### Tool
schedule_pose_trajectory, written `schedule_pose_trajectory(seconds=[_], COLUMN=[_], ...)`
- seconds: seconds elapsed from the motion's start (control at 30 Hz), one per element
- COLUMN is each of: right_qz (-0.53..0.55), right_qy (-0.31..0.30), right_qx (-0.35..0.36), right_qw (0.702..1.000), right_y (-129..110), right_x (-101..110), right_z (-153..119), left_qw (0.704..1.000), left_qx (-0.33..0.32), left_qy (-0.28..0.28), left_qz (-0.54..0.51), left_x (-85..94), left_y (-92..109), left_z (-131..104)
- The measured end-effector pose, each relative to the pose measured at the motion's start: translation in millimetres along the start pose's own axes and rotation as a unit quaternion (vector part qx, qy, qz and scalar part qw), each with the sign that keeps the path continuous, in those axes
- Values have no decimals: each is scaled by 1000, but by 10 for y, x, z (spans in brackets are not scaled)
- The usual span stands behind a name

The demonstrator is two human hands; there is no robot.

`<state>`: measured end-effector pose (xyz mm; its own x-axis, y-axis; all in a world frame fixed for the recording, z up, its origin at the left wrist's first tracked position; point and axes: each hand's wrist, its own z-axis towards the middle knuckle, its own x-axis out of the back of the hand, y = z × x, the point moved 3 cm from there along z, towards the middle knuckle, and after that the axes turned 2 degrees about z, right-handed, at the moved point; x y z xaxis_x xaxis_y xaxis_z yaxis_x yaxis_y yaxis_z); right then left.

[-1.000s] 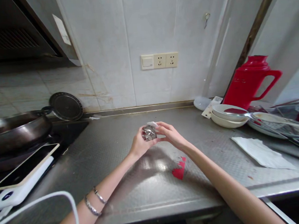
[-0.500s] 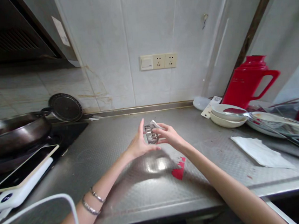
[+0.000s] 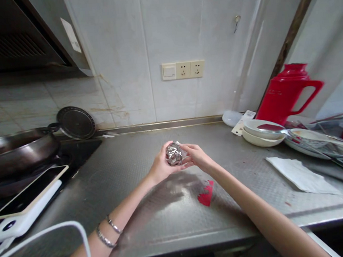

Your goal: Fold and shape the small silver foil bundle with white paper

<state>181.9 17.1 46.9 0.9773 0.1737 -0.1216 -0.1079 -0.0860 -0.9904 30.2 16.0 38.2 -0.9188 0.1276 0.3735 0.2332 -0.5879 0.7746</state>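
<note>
Above the middle of the counter I hold a small, shiny clear glass [image 3: 174, 154], its round end turned towards me. My left hand [image 3: 160, 166] is closed round its left side and underside, with the thumb up along the edge. At the right side, the fingers of my right hand [image 3: 197, 156] are bent against the glass. A bit of white tissue [image 3: 177, 143] shows between these fingers and the glass; most of it is hidden.
Left are a steel pan [image 3: 19, 151], a phone [image 3: 30, 190] and a white power bank [image 3: 24, 219] with a cable. Right stand stacked bowls [image 3: 262, 138], a red thermos [image 3: 283, 93], plates with utensils and a folded paper towel [image 3: 300, 174]. A red patch [image 3: 206, 194] marks the steel counter [image 3: 131, 213].
The glass has turned, so its round end now faces me. My left thumb has come down onto it, and my hands have drawn closer together round it.
</note>
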Motion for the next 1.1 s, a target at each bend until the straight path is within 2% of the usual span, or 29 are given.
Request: schedule_pose_trajectory(seconds=[0.1,0.17,0.2,0.27,0.33,0.37,0.6,0.83,1.0,1.1], right_qz=[-49,-120,-169,-256,-286,-280,-220,-238,-260,-270], right_qy=[5,37,66,130,167,169,69,55,2,-53], right_qx=[-6,34,79,199,294,318,341,343,407,456], right_qw=[999,992,980,937,897,890,911,907,876,846], right_y=[-8,-30,-56,-127,-180,-193,-210,-215,-219,-236], right_x=[53,111,145,196,204,192,-50,-70,-139,-214], right_z=[13,38,49,48,21,5,-136,-223,-287,-346], left_qw=[998,997,997,996,997,997,999,999,1000,999], left_qx=[16,24,29,38,47,50,38,36,3,17], left_qy=[-7,-10,-11,-13,-16,-18,-21,-22,-14,2], left_qz=[-57,-73,-77,-77,-67,-58,-10,24,21,29], left_x=[-15,-19,-19,-18,-23,-27,-52,-38,-28,-7], left_y=[2,2,0,-6,-15,-19,21,60,63,17], left_z=[-5,-5,-4,-5,-10,-13,-27,-27,-3,18])
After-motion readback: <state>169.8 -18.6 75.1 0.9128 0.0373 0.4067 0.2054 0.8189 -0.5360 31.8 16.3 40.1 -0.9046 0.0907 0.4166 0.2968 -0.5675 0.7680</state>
